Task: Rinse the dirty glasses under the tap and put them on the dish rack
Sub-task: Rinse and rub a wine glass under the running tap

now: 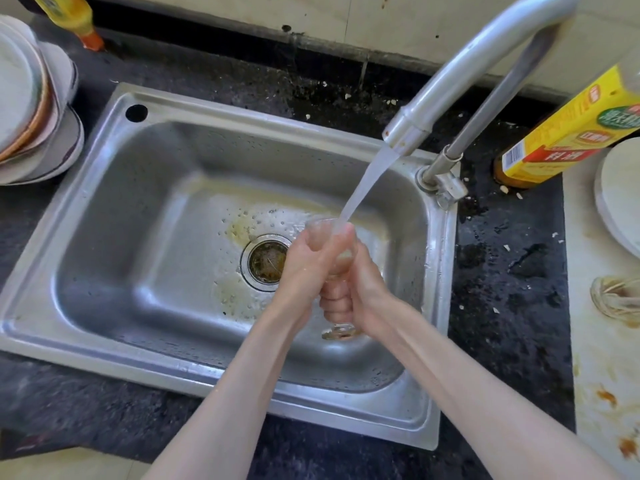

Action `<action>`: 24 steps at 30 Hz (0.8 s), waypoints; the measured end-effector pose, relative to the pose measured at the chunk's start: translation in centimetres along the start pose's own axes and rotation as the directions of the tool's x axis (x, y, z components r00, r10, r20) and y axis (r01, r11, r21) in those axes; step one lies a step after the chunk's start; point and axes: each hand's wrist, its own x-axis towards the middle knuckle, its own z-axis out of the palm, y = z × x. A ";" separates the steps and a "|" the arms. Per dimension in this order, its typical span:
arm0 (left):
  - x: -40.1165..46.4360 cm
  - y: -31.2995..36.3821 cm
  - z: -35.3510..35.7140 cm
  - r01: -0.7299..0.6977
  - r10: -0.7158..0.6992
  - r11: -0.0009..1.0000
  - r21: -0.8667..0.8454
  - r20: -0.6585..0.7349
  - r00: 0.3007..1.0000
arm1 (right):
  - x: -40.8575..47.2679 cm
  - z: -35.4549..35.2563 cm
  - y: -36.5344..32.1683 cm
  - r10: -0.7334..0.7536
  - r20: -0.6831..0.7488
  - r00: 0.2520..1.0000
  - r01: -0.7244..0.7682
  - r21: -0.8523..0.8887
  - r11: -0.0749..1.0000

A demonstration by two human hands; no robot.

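A clear drinking glass (323, 227) is held upright over the steel sink (145, 216), its rim under the water stream falling from the curved tap (460, 74). My left hand (304, 261) wraps the glass from the left, with the thumb at the rim. My right hand (360, 285) grips it from the right, fingers curled around its lower part. The thick base of the glass (341, 331) shows below my hands. Most of the glass wall is hidden by my fingers.
A stack of plates and bowls (31, 109) stands on the dark counter left of the sink. A yellow-labelled bottle (568, 129) and a white plate (620, 192) sit to the right. The drain strainer (266, 261) holds brown residue. Another yellow bottle (74, 19) stands at the back left.
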 end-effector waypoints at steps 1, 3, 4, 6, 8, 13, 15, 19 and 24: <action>0.0 -0.1 -0.1 -0.010 0.010 1.000 -0.001 0.032 0.999 | -0.1 -0.2 -0.1 0.021 0.016 1.000 -0.021 0.015 1.000; 0.1 -0.2 0.0 -0.082 0.084 0.995 0.057 -0.043 0.995 | 0.3 -0.1 0.2 -0.051 -0.016 0.999 0.050 -0.078 0.996; 0.2 -0.3 0.2 -0.123 0.132 0.988 0.090 -0.107 0.985 | 0.8 0.1 0.8 -0.146 -0.061 0.987 0.130 -0.211 0.969; 0.4 -0.4 0.4 -0.137 0.151 0.986 0.094 -0.166 0.974 | 1.2 0.7 1.9 -0.351 -0.097 0.931 0.282 -0.420 0.863; 0.3 0.0 0.3 -0.091 0.100 0.994 0.067 -0.131 0.986 | 1.3 0.7 2.3 -0.428 -0.065 0.902 0.359 -0.439 0.824; -0.3 -0.1 -0.8 -0.133 0.114 0.980 0.148 0.130 0.985 | 0.5 -1.2 0.4 -0.008 0.034 0.999 0.009 -0.022 1.000; -0.4 -0.4 -0.9 -0.121 0.095 0.978 0.173 0.152 0.984 | 0.6 -1.6 0.4 0.028 0.099 0.995 -0.028 -0.005 1.000; -0.8 -1.0 -1.5 -0.117 0.091 0.982 0.148 0.174 0.981 | 0.5 -1.5 0.9 -0.193 0.002 0.981 0.190 -0.190 0.963; -0.9 -0.9 -2.5 -0.162 0.142 0.984 0.075 0.221 0.965 | 0.5 -1.4 1.1 -0.368 -0.062 0.928 0.344 -0.235 0.909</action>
